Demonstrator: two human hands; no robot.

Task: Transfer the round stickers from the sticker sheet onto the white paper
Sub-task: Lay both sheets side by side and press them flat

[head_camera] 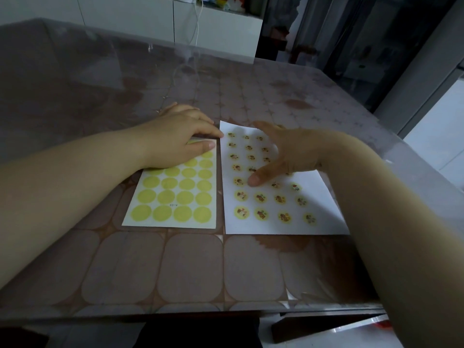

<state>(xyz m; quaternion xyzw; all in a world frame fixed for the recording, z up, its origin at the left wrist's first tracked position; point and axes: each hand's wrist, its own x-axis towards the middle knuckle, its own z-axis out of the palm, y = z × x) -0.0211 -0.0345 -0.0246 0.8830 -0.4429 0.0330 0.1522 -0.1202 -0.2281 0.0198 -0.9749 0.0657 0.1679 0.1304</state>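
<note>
Right hand (283, 151): fingers spread and slack, gripping nothing. Thumb tip (254, 180) pressed down on white paper (324, 217), I judged to rub down sticker or pin paper. Round stickers (261, 214) sat in rows all round thumb, some hidden under palm.

Left hand (175, 141): fingers nearly straight, flat on far end of sticker sheet (173, 197), likely to stop it sliding. Gripped nothing I could make out. Sheet's discs nearer me than fingers looked plain yellow, so I guessed most were already transferred. Both lay side by side on table (190, 267).

Home: plastic-covered tbl (190, 267), white cabinets (221, 28)
</note>
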